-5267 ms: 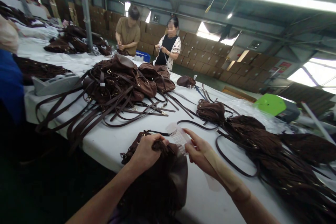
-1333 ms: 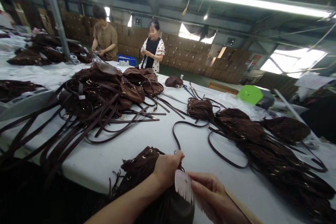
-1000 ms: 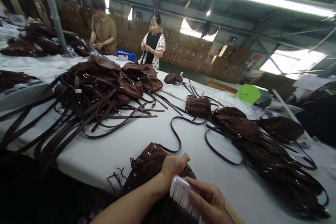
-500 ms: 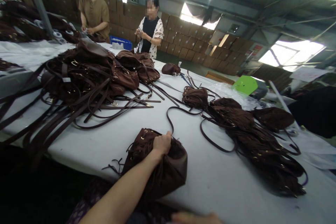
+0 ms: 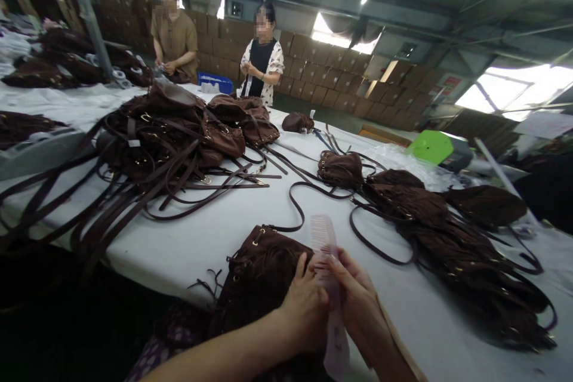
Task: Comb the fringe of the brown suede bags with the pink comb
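A pale pink comb [image 5: 338, 334] stands nearly upright in front of me, its teeth pointing up and left. My right hand [image 5: 358, 289] is closed around its middle from the right side. From the left, my left hand [image 5: 304, 310] presses its bent fingers against the comb's toothed edge; part of its grip is hidden. Beneath and behind my left hand lies a dark brown drawstring bag [image 5: 264, 262] with gold eyelets, at the near edge of the table. A thin strap runs from this bag toward the table's middle.
A heap of brown bags [image 5: 165, 125] with trailing straps covers the left of the white table [image 5: 215, 215]. More brown bags [image 5: 465, 268] line the right side. A green machine [image 5: 430, 146] sits beyond them. Two people [image 5: 262, 65] stand across the table, near a blue crate [image 5: 215, 82].
My left hand has let go of the bag's top and moved down and right to the comb. My right hand has risen from the bottom edge with the comb in it.
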Demonstrator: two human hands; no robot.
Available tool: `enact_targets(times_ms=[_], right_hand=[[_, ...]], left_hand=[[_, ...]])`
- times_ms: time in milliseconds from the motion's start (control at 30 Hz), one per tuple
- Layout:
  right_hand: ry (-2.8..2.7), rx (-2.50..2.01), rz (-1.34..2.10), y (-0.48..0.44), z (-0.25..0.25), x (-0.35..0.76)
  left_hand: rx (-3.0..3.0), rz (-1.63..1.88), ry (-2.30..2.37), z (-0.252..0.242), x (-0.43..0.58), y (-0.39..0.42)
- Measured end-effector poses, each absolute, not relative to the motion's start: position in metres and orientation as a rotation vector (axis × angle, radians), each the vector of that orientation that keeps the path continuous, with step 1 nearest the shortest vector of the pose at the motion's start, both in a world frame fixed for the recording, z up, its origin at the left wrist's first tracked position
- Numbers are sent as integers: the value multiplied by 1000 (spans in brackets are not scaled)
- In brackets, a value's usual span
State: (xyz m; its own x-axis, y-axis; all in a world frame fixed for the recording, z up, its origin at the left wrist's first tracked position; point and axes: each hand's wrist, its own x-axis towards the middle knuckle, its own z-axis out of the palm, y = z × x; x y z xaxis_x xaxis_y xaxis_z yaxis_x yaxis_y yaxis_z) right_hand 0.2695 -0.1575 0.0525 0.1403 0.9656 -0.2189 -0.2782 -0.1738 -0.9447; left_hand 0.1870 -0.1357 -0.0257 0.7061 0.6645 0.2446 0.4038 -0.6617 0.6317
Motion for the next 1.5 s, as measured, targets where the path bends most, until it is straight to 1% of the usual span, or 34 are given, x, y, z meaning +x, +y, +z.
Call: enact_targets(times_ms=[67, 167, 233, 300, 367, 433, 533, 700, 767, 900, 1000, 1100, 1233, 1367, 1500], right_hand=[[-771, -1296, 1358, -147, 39, 269], [-861, -1459, 1402, -145, 11, 276], [-993, -1525, 1360, -150, -7, 281], [-1125, -1582, 1280, -158, -19, 284], [-1213, -1648, 1212, -167, -26, 284], [-1266, -1721, 1155, -176, -31, 284], [-1325, -1805, 1068, -187, -35, 284], [-1302, -1838, 953, -199, -37, 283], [-1288, -1833, 952, -201, -36, 282], [-1297, -1821, 973, -199, -38, 282], [-1295, -1826, 1003, -197, -43, 284], [-1257, -1828, 1025, -197, -46, 285], [-1234, -1841, 1035, -203, -46, 281], [-1186, -1851, 1042, -212, -48, 277], [-1111, -1804, 1100, -213, -53, 281]], left_hand=[[2448, 727, 690, -33, 174, -153], [2369, 943, 611, -40, 147, -160], [2273, 1062, 767, -44, 129, -152], [2225, 1085, 1099, -53, 111, -139], [2203, 967, 1455, -65, 94, -124], [2169, 801, 1643, -79, 79, -114], [2135, 701, 1639, -94, 63, -111], [2129, 737, 1688, -93, 58, -127], [2115, 618, 1747, -86, 58, -130], [2112, 214, 1782, -66, 57, -127], [2161, 68, 1756, -53, 58, -124], [2233, 57, 1767, -47, 63, -124], [2465, 141, 1707, -52, 73, -122], [2649, 170, 1554, -62, 81, -111], [2795, 186, 1295, -65, 78, -97]])
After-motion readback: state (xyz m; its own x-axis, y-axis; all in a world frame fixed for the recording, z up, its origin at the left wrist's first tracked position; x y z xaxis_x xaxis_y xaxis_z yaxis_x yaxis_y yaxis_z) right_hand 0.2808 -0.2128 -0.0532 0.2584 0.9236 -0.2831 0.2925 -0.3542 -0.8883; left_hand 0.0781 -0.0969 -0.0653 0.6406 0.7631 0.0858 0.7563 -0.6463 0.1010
